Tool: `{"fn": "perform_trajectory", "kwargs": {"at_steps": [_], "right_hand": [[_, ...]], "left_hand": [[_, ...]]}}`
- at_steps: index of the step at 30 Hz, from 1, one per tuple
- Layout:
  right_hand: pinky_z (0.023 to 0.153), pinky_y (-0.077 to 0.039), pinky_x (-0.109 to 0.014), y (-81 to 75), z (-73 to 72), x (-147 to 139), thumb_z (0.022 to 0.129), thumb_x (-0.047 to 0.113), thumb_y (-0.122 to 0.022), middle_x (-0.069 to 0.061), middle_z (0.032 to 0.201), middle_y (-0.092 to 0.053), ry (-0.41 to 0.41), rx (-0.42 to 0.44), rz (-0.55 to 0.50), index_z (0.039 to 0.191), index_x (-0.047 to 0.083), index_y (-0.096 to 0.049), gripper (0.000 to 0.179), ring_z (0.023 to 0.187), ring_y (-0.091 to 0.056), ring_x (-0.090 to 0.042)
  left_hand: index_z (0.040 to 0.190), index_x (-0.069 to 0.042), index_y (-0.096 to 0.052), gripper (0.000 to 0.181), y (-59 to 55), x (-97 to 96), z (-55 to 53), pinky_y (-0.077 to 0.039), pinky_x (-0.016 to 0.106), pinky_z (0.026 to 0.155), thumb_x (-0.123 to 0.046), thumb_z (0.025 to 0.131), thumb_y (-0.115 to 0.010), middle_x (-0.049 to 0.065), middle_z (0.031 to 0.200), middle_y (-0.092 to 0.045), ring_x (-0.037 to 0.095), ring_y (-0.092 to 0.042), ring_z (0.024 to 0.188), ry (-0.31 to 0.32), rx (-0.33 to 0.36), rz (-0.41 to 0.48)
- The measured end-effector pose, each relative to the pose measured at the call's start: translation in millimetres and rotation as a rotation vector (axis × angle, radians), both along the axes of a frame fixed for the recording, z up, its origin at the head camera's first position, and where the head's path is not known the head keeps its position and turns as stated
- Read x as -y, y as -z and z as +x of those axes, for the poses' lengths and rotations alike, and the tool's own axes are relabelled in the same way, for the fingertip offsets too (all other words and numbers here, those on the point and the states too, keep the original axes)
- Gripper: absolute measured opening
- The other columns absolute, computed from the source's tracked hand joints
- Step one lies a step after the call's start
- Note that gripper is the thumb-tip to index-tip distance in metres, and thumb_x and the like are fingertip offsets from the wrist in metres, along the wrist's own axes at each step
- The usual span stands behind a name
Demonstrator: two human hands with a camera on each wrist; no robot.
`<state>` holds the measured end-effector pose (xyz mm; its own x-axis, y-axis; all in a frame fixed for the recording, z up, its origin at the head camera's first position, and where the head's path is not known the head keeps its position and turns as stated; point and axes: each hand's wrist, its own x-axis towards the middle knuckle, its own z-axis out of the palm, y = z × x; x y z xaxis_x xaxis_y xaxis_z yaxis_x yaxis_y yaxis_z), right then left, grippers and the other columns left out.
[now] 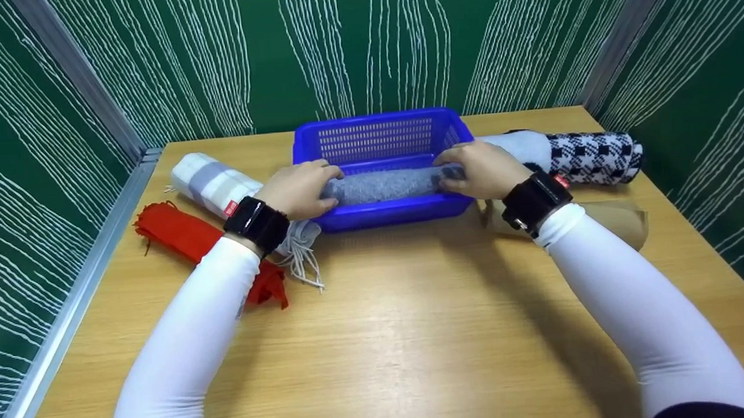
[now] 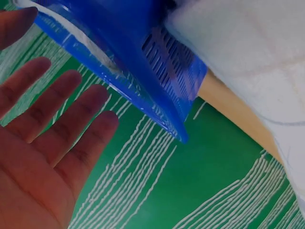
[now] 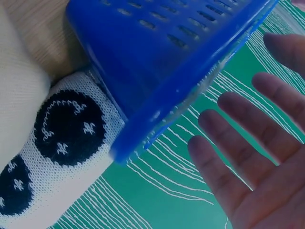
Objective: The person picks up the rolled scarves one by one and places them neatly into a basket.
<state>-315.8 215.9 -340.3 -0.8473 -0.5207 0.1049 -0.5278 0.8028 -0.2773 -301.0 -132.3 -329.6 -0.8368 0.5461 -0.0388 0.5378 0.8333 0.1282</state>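
Note:
A rolled grey scarf (image 1: 387,186) lies lengthwise inside a blue plastic basket (image 1: 388,219). At the scarf's left end is my left hand (image 1: 302,190), over the basket's rim; the left wrist view has its fingers (image 2: 78,119) straight and spread. My right hand (image 1: 486,169) is at the other end, where a dark patch shows on the cloth. In the right wrist view its fingers (image 3: 238,138) are also extended, beside the basket wall (image 3: 143,71). Whether either hand touches the scarf I cannot tell.
Left of the basket lie a white-and-grey striped fringed scarf roll (image 1: 214,181) and a red roll (image 1: 181,233). To the right are a black-and-white patterned roll (image 1: 589,157), a pale roll with black round motifs (image 3: 71,124) and a tan roll (image 1: 611,220). Green walls (image 1: 265,56) enclose the table.

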Motion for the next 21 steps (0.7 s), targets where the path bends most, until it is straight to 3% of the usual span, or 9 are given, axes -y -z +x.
{"fn": "perform_trajectory", "kwargs": {"at_steps": [21], "right_hand": [[0.11, -0.054, -0.061, 13.6, 22.4, -10, 0.096, 0.022, -0.083, -0.021, 0.134, -0.075, -0.036, -0.09, -0.041, 0.134, 0.001, -0.072, 0.045, 0.122, -0.071, -0.042]], "left_hand": [[0.146, -0.01, -0.064, 0.049, 11.3, -2.9, 15.8, -0.058, 0.055, 0.107, -0.03, 0.103, -0.074, 0.013, 0.139, -0.068, 0.034, -0.067, 0.13, 0.029, -0.067, 0.076]]}}
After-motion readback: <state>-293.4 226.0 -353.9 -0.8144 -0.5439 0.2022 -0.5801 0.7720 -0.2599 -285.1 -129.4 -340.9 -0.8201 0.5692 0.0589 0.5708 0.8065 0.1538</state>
